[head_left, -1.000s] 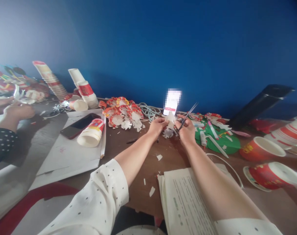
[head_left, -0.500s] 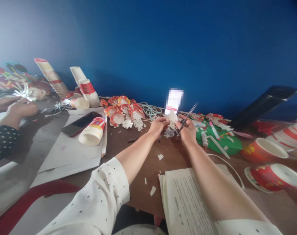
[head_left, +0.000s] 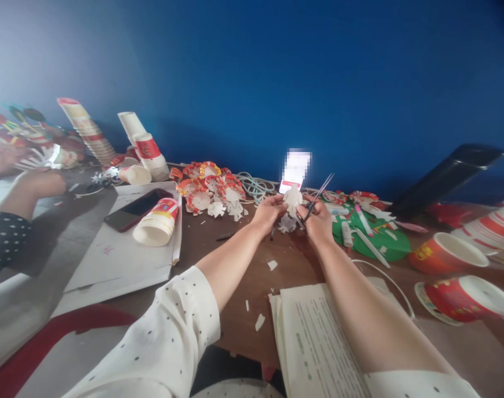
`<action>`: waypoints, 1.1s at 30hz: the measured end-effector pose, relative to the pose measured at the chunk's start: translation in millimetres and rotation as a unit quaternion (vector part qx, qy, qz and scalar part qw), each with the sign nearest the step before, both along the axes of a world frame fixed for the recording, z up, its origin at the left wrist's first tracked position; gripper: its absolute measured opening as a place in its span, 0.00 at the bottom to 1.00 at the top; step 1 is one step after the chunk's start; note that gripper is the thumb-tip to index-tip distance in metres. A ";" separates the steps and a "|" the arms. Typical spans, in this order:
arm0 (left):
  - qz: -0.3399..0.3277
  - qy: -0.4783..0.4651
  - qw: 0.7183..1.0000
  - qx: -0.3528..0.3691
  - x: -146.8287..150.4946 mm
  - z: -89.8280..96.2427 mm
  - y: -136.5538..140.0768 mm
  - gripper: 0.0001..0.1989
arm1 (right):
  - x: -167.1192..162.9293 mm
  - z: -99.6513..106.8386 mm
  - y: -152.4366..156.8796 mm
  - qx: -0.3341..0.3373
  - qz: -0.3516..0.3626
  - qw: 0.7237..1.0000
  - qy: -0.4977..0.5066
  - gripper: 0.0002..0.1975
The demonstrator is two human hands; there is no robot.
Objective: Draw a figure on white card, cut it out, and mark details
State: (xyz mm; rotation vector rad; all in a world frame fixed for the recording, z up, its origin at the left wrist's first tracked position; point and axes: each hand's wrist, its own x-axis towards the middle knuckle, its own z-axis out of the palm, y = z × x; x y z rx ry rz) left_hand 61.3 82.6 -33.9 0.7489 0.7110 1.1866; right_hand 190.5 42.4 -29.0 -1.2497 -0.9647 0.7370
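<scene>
A small white paper cutout (head_left: 292, 199) with a wavy outline stands upright between my hands. My left hand (head_left: 269, 214) pinches its left edge. My right hand (head_left: 319, 222) has a pair of scissors (head_left: 323, 188) in its grip, the blades pointing up and away to the right, while its fingertips touch the cutout's right edge. Just behind the cutout a lit phone (head_left: 293, 171) leans upright. Below my hands lie more white paper pieces (head_left: 288, 224) on the brown table.
Red and white cut paper cups (head_left: 212, 185) are heaped left of my hands. A green sheet (head_left: 384, 243) with markers and scraps lies right. Stacked paper cups (head_left: 88, 130) stand far left, near a co-worker's hands (head_left: 40, 182). Printed papers (head_left: 313, 337) lie in front.
The paper cutout has turned slightly in my fingers and its wider face shows. My hands have barely moved. At the left, the co-worker's hand has shifted around a white cut cup.
</scene>
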 end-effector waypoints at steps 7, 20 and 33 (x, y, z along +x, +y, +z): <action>-0.003 0.007 1.000 0.004 0.5 -0.4 0.3 0.16 | -0.3 -0.6 0.7 -0.002 0.000 1.000 0.000 0.26; -0.015 -0.022 0.999 0.026 1.5 -2.0 1.3 0.21 | -2.0 4.1 -2.5 -0.009 -0.010 1.000 -0.010 0.27; 0.003 -0.018 1.000 0.022 1.2 -6.6 5.4 0.22 | -2.1 -1.2 0.2 -0.009 0.001 1.000 0.009 0.30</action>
